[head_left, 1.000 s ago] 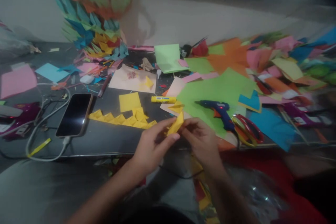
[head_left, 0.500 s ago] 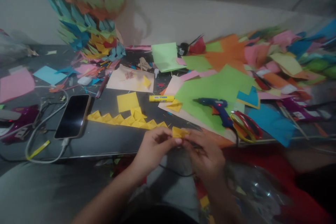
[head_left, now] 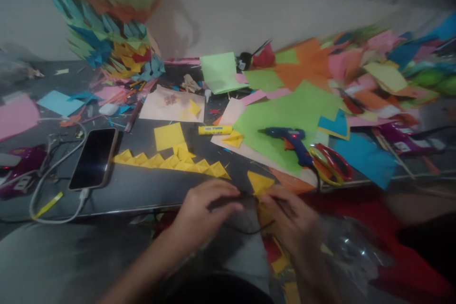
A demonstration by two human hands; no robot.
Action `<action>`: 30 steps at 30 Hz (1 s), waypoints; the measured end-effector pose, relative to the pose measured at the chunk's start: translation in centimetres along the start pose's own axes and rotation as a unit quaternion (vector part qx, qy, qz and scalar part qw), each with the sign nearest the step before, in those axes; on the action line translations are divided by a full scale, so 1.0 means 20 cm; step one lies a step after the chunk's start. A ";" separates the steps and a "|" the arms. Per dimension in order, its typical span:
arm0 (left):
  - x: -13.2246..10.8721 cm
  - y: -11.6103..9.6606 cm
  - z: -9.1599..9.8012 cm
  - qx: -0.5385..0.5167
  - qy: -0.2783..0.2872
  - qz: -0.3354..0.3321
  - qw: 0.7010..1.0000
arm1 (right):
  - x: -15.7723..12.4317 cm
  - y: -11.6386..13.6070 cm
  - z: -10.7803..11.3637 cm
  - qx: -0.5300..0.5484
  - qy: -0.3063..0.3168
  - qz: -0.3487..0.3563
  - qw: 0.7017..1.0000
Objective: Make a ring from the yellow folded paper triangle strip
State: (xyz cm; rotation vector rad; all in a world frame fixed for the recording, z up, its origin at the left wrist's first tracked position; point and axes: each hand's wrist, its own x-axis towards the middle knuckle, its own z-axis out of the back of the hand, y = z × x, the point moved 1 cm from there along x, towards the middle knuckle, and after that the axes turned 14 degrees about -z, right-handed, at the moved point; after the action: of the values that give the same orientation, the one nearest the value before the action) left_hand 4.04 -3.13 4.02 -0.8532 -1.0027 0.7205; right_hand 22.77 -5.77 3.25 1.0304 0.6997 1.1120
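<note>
My right hand [head_left: 290,216] pinches a folded yellow paper triangle [head_left: 259,182] above the table's front edge. Just left of it, my left hand [head_left: 210,209] is empty, with thumb and fingers apart. Beyond my left hand, a strip of folded yellow paper triangles [head_left: 167,161] lies along the dark table. A flat yellow paper square [head_left: 168,136] sits behind the strip. A yellow glue stick [head_left: 215,130] and another folded yellow piece [head_left: 233,138] lie to its right.
A blue glue gun [head_left: 290,138] with a lit red light rests on green paper [head_left: 285,114]. Scissors [head_left: 330,165] lie beside it. At left is a phone [head_left: 93,157] on a white cable [head_left: 33,194]. A layered paper model [head_left: 117,23] stands behind, with paper scraps around.
My left hand has let go of the folded yellow paper and opened. My right hand has shifted slightly right with the piece, which now points upward. The view has moved a little.
</note>
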 end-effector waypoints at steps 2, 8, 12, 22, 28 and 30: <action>0.04 0.05 0.06 0.150 -0.007 -0.078 0.986 | 0.09 0.00 0.01 0.015 0.033 -0.036 0.999; 0.10 0.21 0.11 0.330 0.063 -0.148 0.930 | 0.29 0.01 -0.01 -0.106 0.202 -0.036 0.973; 0.07 0.24 0.09 0.333 0.069 -0.156 0.927 | 0.34 0.02 -0.03 -0.152 0.254 -0.032 0.955; 0.05 0.25 0.09 0.335 0.055 -0.175 0.924 | 0.35 0.05 -0.07 -0.188 0.311 -0.023 0.931; 0.07 0.25 0.08 0.340 0.052 -0.145 0.928 | 0.34 0.03 -0.09 -0.226 0.306 0.043 0.924; 0.07 0.25 0.08 0.345 0.052 -0.125 0.929 | 0.33 0.02 -0.10 -0.230 0.297 0.070 0.924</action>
State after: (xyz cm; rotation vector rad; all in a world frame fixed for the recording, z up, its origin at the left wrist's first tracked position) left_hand 2.52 0.90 0.71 -0.1418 -0.6688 0.7285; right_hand 23.06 1.09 3.02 0.3333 0.7912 1.6469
